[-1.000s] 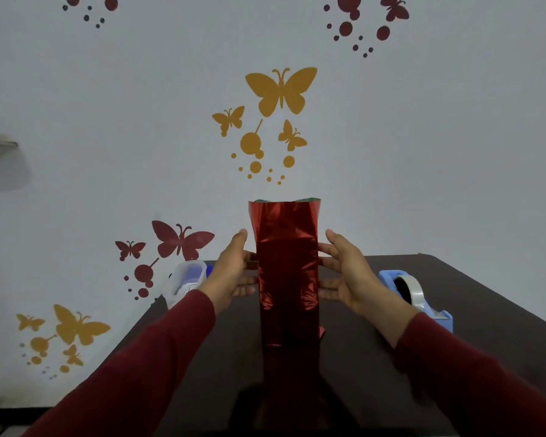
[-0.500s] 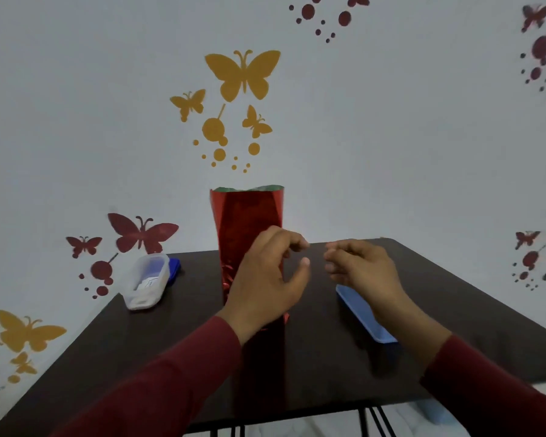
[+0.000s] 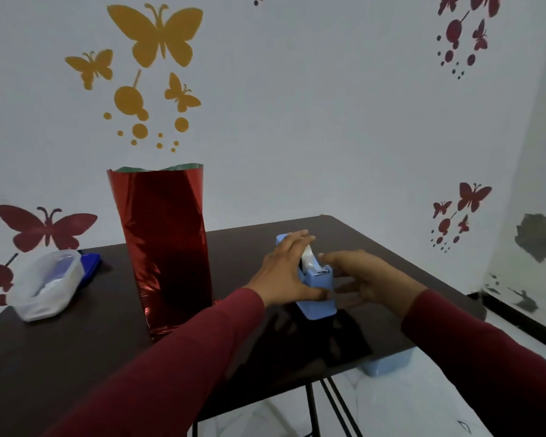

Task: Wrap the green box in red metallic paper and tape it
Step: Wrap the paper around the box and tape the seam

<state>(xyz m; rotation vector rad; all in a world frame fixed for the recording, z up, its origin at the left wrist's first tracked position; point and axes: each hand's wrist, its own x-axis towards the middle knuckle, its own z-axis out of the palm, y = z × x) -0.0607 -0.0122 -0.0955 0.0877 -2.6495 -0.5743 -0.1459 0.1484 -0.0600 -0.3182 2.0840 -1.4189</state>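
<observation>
I see the box wrapped in red paper [image 3: 166,247] standing upright on the dark table [image 3: 76,357], left of centre, its top end open with a greenish edge showing. To its right the blue tape dispenser [image 3: 316,290] sits near the table's right edge. My left hand [image 3: 286,272] lies against the dispenser's left side, fingers straight over the roll and thumb at the base. My right hand [image 3: 364,279] is just right of it, fingers loosely spread; I cannot tell whether it touches. A clear plastic tub [image 3: 46,283] sits far left beside something blue [image 3: 90,268]. Bare tabletop lies near me. I can read no writing.
</observation>
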